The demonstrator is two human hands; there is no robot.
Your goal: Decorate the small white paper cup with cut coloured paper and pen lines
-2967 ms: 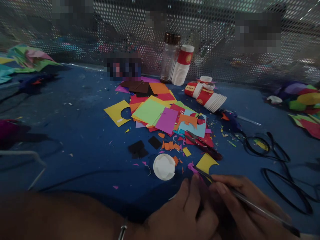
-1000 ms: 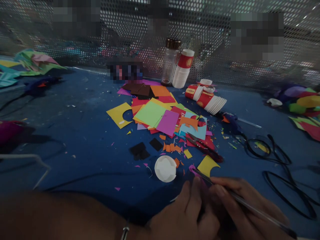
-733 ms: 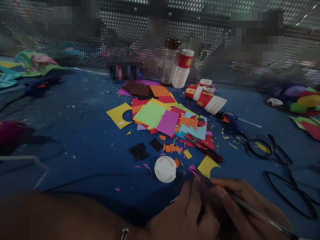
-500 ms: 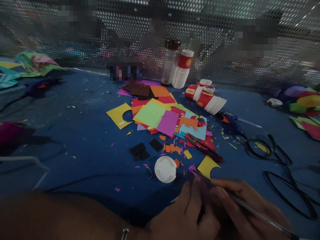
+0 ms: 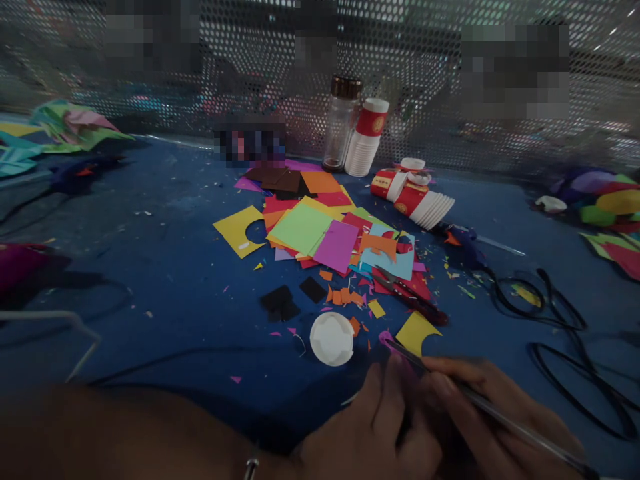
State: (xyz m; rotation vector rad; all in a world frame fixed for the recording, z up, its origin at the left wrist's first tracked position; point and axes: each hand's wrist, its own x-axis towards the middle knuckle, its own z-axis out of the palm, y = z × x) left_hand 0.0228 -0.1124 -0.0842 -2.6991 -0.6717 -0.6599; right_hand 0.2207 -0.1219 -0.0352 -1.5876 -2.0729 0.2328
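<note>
Right of the white disc (image 5: 331, 339), our left hand (image 5: 383, 417) clasps purple paper (image 5: 385, 337); our right hand (image 5: 500, 387) tightly pinches a thin tool (image 5: 510, 416); slipping could tear paper.

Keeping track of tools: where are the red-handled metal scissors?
In the head view, the red-handled metal scissors lie right of centre, just beyond the notched yellow paper ahead of the right hand.

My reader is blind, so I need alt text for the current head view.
A person's right hand holds a slim tool, its tip at purple paper beside the left hand, over a blue table. Beyond lie scissors, a round white piece and a heap of coloured paper; behind, a jar and stacked cups stand before a perforated screen.
</note>
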